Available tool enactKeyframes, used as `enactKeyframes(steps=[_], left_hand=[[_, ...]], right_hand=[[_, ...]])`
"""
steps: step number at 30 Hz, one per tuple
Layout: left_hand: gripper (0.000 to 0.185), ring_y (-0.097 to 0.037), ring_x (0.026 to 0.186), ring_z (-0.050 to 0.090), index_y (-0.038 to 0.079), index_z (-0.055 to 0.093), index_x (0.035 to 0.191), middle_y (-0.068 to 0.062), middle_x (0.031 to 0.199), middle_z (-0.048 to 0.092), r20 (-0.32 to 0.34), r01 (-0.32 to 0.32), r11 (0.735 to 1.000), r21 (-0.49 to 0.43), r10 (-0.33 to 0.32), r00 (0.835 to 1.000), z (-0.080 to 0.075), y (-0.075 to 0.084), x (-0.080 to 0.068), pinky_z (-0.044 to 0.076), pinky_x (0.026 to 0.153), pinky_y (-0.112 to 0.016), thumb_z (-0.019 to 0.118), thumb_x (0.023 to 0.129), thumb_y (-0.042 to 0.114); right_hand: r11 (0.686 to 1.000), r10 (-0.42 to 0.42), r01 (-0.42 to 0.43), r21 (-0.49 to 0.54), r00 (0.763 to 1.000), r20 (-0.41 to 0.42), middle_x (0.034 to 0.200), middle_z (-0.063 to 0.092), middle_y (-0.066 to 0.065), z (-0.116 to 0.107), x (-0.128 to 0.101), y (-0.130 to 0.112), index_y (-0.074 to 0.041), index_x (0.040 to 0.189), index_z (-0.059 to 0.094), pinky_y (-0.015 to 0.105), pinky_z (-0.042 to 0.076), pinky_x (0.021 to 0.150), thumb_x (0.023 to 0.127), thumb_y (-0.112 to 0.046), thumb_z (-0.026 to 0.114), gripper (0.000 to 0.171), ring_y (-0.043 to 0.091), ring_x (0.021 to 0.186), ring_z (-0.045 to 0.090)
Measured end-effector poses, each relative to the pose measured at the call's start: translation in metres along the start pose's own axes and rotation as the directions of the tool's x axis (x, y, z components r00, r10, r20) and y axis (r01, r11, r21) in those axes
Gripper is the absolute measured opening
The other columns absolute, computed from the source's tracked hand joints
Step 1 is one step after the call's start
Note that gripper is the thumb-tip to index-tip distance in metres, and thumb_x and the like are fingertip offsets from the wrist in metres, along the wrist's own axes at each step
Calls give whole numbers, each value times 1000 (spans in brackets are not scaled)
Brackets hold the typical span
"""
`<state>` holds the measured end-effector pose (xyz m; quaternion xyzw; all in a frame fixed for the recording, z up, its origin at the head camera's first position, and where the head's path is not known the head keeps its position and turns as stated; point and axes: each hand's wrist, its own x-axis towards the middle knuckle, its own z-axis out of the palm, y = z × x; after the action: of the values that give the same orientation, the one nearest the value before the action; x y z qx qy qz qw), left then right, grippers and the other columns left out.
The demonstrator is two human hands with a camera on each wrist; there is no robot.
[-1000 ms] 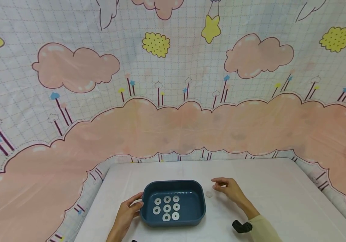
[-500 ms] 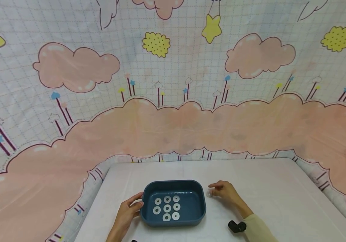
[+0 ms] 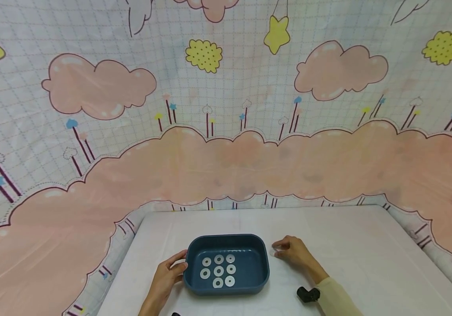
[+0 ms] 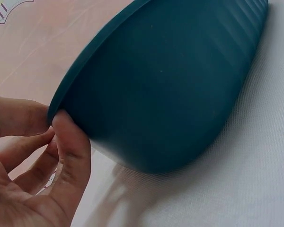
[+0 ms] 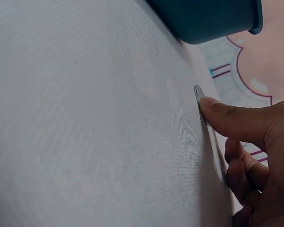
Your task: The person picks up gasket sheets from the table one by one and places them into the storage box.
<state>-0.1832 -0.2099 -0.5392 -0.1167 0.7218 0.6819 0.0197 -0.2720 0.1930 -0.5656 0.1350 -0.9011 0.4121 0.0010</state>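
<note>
A dark blue rectangular tray (image 3: 253,281) rests on the white-covered table, with several pale flat washers (image 3: 218,271) laid in rows on its floor. At the tray's left end, my left hand (image 3: 164,276) pinches the rim; the left wrist view shows the thumb (image 4: 72,151) against the outer wall. Just right of the tray, my right hand (image 3: 297,253) pinches a thin round washer (image 5: 199,92) close to the table. Its edge sticks out past the thumb in the right wrist view. The index fingertip behind the washer is hidden there.
White cloth covers the table (image 3: 352,245). Behind it hangs a printed curtain (image 3: 249,171) with clouds and stars. A black strap piece (image 3: 308,294) sits at my right wrist by the sleeve.
My right hand has moved left and down to the washer lying beside the tray and taken hold of it. My left hand and the tray have stayed in place.
</note>
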Motion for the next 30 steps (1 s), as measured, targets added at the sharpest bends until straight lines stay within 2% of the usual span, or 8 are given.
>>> enactKeyframes(steps=[5, 8, 14, 22, 30], left_hand=[[48, -16, 90, 64, -1, 53, 139, -18, 130, 56, 6, 2, 1000, 2, -2, 1000, -1, 0, 0, 55, 71, -30, 61, 91, 4], [49, -17, 91, 64, -1, 53, 139, -18, 131, 56, 9, -2, 1000, 5, 2, 1000, -1, 0, -1, 55, 71, -30, 61, 92, 5], [49, -17, 92, 64, -1, 52, 139, -18, 131, 55, 16, -9, 1000, 0, 9, 1000, -1, 0, -1, 55, 71, -29, 61, 92, 5], [48, -18, 93, 64, -1, 52, 140, -19, 131, 55, 17, -3, 1000, 5, 3, 1000, -2, -1, 1, 55, 72, -30, 60, 92, 6], [48, -17, 92, 64, -1, 52, 140, -16, 129, 56, 13, -3, 1000, -6, 3, 1000, -1, -1, 2, 55, 71, -29, 60, 93, 5]], right_hand=[[999, 33, -33, -14, 999, 2, 87, 65, -2, 1, -1, -5, -15, 93, 79, 30, 46, 77, 75, -9, 81, 19, 13, 87, 56], [999, 25, -26, -26, 1000, -4, 86, 65, -2, 1, -3, -6, -15, 91, 78, 31, 45, 77, 75, -9, 81, 18, 14, 86, 56], [1000, -2, 2, -3, 1000, -8, 88, 65, 0, -1, -6, -8, -12, 92, 75, 26, 44, 74, 75, -7, 81, 19, 13, 84, 54], [996, -48, 48, 72, 999, -6, 82, 68, 3, -2, -5, 0, -8, 90, 71, 21, 45, 68, 80, 1, 72, 13, 5, 74, 54], [996, -34, 38, 86, 998, -48, 91, 71, 3, -5, -10, -4, -11, 89, 71, 21, 49, 73, 85, 2, 67, 14, 7, 81, 60]])
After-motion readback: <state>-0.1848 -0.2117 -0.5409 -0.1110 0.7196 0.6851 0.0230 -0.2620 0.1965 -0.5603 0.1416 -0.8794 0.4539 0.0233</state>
